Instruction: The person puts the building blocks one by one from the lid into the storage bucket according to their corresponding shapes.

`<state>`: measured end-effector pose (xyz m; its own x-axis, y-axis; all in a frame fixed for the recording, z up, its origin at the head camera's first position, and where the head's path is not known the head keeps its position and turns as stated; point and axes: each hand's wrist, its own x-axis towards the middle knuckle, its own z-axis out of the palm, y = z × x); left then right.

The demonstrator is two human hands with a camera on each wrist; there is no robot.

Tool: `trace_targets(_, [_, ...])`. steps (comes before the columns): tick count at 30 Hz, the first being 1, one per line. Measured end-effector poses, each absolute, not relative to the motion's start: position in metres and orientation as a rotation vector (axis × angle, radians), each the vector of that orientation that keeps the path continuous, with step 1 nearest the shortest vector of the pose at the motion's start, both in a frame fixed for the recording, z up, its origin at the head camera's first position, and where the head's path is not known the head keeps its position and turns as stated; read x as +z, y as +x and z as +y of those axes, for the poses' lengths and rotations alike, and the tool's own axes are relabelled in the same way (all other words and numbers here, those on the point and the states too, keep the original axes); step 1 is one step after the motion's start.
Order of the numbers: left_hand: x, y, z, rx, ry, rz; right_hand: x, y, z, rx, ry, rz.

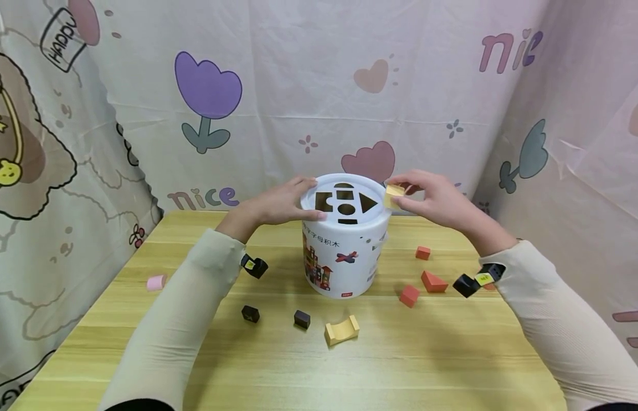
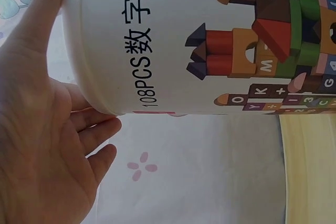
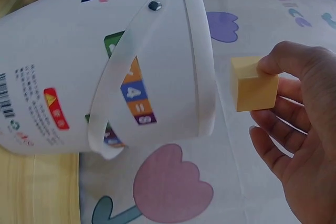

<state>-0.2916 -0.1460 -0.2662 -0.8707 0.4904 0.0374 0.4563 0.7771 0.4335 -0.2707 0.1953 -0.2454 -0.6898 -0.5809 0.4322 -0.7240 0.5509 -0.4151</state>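
Note:
A white bucket (image 1: pixel 344 257) with printed block pictures stands upright on the table, its white lid (image 1: pixel 361 216) cut with several shaped holes. At the lid's left edge my left hand (image 1: pixel 283 204) grips the rim, thumb on top and the other fingers around the far side. My right hand (image 1: pixel 436 197) pinches a yellow block (image 3: pixel 254 85) between thumb and fingers, just off the lid's right edge. In the right wrist view a gap shows between that block and the rim. The bucket's white handle (image 3: pixel 107 87) hangs down its side.
On the wooden table (image 1: pixel 401 359), a yellow curved block (image 1: pixel 341 330) and two black blocks (image 1: pixel 301 319) lie in front of the bucket. Several red blocks (image 1: pixel 434 282) lie to the right, and a pink cylinder (image 1: pixel 156 282) at the far left. A printed curtain (image 1: pixel 298 74) hangs behind.

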Motion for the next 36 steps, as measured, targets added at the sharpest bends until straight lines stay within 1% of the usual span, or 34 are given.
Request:
trace_targets(10, [-0.266,-0.292,-0.146,0.494,0.8,2.985,-0.236,-0.295,0.157,0.935,1.123,-2.605])
trace_targets(21, [-0.265,-0.292,-0.145,0.442,0.823,2.992,-0.236,-0.316,0.123,0.951,1.054,-2.731])
trace_targets(26, [-0.264,-0.291,-0.144,0.437,0.813,2.989,-0.239,-0.324,0.115,0.949,1.038,-2.797])
trace_targets(36, [-0.263,-0.29,-0.144,0.44,0.808,2.984,-0.246,-0.33,0.112,0.868,1.134,-2.857])
